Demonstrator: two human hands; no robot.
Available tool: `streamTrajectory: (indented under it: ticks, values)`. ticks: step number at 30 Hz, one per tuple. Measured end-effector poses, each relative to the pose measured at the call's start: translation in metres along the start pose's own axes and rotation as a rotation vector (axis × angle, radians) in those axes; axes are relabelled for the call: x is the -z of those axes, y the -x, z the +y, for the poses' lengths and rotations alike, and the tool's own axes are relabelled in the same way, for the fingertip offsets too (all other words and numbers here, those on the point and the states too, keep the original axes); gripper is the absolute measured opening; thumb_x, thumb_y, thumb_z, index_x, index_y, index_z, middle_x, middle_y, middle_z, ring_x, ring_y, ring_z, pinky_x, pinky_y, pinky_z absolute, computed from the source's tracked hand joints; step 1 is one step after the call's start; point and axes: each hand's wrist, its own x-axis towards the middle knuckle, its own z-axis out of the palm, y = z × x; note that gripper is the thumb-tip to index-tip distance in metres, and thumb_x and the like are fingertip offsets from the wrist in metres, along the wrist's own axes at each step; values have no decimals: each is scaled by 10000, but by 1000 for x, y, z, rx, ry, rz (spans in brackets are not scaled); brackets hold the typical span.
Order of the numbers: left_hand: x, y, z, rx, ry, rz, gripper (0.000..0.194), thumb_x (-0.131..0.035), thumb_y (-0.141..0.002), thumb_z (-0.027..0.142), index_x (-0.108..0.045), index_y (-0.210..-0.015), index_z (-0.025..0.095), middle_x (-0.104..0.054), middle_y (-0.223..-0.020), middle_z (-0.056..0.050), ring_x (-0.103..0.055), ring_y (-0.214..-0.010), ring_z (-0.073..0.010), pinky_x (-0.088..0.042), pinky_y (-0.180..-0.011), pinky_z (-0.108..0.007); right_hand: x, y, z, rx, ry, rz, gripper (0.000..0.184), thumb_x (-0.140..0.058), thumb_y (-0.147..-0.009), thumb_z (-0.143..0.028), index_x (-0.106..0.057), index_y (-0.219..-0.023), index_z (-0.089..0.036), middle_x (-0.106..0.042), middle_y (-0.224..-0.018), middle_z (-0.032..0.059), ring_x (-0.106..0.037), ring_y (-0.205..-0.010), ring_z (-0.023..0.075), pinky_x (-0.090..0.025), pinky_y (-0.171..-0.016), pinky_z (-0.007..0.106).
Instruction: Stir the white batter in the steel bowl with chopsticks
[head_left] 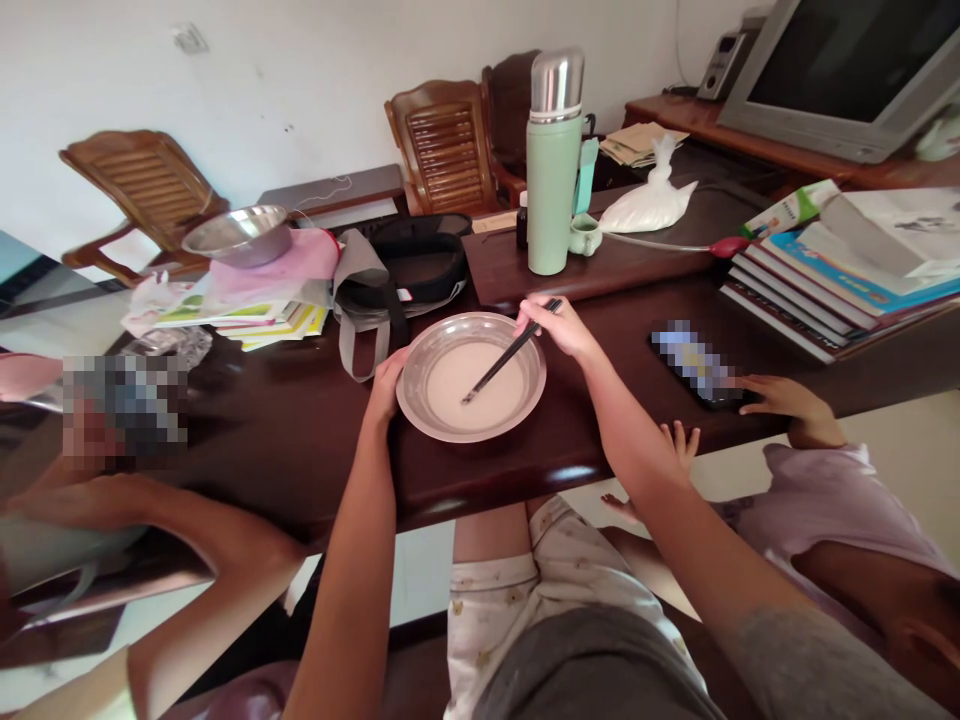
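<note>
The right hand's grip pinches black chopsticks, their tips in pale liquid inside a metal bowl; the left hand's grip presses the bowl's rim. The bowl sits on the dark bench, near the green flask.

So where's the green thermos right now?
In the head view, the green thermos stands upright on the table, beyond the metal bowl and slightly to its right, just left of the small green cup.
</note>
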Motion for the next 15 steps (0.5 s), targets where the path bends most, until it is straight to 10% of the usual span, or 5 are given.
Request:
streamTrajectory:
  ticks: [15]
  values:
    - [-1,1,2,-11,-37,3,384,-597,-749,442,-727,-947,139,-698,-1016,-62,-589,-1007,-242,-439,-889,-309,-1,0,-1,5,3,79,403,-607,-786,-554,-635,-670,-169,-701,-610,38,-615,-566,123,-356,-465,221]
